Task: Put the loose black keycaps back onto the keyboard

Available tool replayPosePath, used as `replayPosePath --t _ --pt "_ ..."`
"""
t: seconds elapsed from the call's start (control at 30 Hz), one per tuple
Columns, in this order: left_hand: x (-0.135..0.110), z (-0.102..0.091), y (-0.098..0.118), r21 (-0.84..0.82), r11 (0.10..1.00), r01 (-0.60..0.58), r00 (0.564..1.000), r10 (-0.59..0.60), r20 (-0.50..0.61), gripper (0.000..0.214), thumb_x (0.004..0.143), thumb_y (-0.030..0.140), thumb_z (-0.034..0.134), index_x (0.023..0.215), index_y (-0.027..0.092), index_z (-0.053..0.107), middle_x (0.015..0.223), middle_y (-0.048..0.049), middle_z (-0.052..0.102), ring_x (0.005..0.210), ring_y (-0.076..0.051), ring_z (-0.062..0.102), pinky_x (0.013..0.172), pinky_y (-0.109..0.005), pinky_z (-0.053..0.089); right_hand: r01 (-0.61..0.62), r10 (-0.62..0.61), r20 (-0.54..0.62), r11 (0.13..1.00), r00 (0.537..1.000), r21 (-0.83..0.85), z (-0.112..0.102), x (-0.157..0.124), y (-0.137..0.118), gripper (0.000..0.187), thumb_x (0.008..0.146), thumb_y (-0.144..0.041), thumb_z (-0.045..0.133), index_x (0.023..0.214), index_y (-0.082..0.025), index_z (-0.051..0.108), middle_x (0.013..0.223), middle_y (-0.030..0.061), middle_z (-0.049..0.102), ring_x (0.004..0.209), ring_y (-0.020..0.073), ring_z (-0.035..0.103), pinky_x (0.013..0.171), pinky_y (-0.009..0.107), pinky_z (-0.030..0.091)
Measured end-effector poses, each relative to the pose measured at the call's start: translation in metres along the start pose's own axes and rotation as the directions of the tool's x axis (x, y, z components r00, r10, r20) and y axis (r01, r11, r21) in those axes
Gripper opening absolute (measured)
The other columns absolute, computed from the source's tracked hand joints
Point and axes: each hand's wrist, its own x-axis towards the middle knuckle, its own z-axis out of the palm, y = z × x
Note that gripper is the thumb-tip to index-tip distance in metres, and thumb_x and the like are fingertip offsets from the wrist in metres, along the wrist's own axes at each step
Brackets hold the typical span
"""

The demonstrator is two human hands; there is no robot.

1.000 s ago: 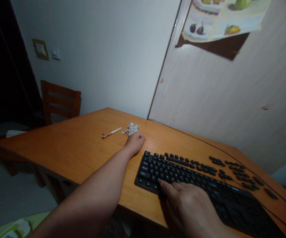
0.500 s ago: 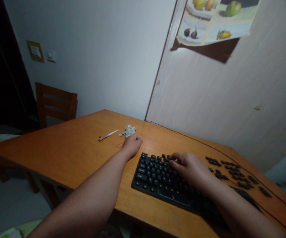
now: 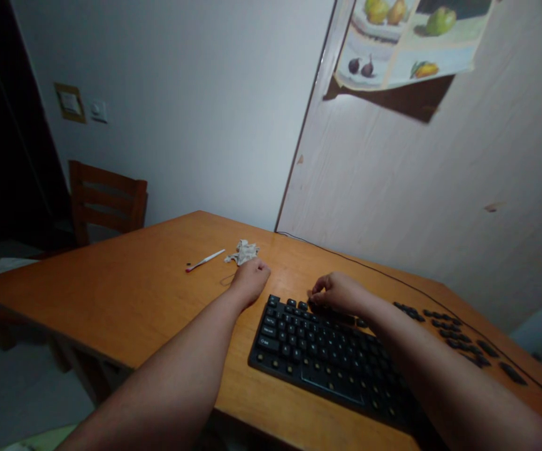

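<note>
A black keyboard (image 3: 294, 326) lies at a slant on the wooden table, with many keycaps on it and bare key posts along its front rows. The fingers of my right hand (image 3: 339, 293) are pinched together at its back row, on a small dark keycap partly hidden by the fingertips. To the left of the keyboard, my left hand (image 3: 251, 280) rests on the table as a closed fist. Its palm side is hidden, so I cannot tell what it holds. Just behind the fist is a crumpled pale cloth (image 3: 244, 252).
A white toothbrush (image 3: 208, 258) lies left of the cloth, near a small dark piece (image 3: 188, 264). Loose black keycaps (image 3: 449, 329) lie in rows on the right. A thin black cable (image 3: 369, 266) crosses the back of the table (image 3: 158, 282). A wooden chair (image 3: 106, 200) stands beyond.
My right hand has moved slightly left and back along the keyboard's back row, its fingers still pinched. The left fist stays where it was. The view has tipped a little upward.
</note>
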Motion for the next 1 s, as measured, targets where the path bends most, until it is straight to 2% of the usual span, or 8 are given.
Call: replayPosePath --t 0.27,0.53,0.73,1.0 --pt "0.002 0.002 -0.004 0.002 1.0 0.004 1.0 -0.004 -0.005 0.015 0.079 0.027 0.053 0.071 0.017 0.061 0.064 0.0009 0.059 0.062 -0.013 0.051 0.055 -0.023 0.031 -0.005 0.004 0.047 1.0 0.999 0.019 0.006 0.012 0.005 0.016 0.072 -0.029 0.071 0.085 -0.021 0.077 0.075 0.0025 0.073 0.066 0.0157 0.063 0.055 0.023 0.04" --pt "0.002 0.003 -0.004 0.008 1.0 0.027 1.0 -0.027 -0.006 0.014 0.079 0.027 0.054 0.072 0.018 0.062 0.066 0.0002 0.061 0.062 -0.013 0.052 0.054 -0.023 0.031 -0.033 0.033 -0.006 0.998 0.999 -0.045 0.008 0.014 0.005 0.017 0.072 -0.032 0.072 0.087 -0.023 0.077 0.078 0.003 0.074 0.072 0.0174 0.064 0.06 0.024 0.041" --pt "0.003 0.003 -0.003 0.018 1.0 0.003 1.0 -0.003 -0.008 0.013 0.078 0.025 0.054 0.07 0.017 0.061 0.065 0.0003 0.06 0.063 -0.013 0.052 0.055 -0.023 0.032 -0.033 0.03 -0.034 0.995 0.999 -0.098 0.005 0.009 0.002 0.015 0.076 -0.034 0.068 0.083 -0.024 0.077 0.078 0.0036 0.073 0.07 0.0175 0.062 0.057 0.026 0.037" --pt "0.002 0.003 -0.004 0.02 1.0 -0.001 1.0 0.001 -0.014 0.014 0.078 0.027 0.053 0.071 0.018 0.061 0.066 0.0 0.061 0.064 -0.014 0.053 0.056 -0.023 0.033 -0.041 0.033 -0.067 0.992 0.997 -0.118 0.0 0.004 0.007 0.02 0.08 -0.038 0.066 0.092 -0.024 0.075 0.083 0.0039 0.073 0.071 0.0168 0.061 0.057 0.026 0.035"
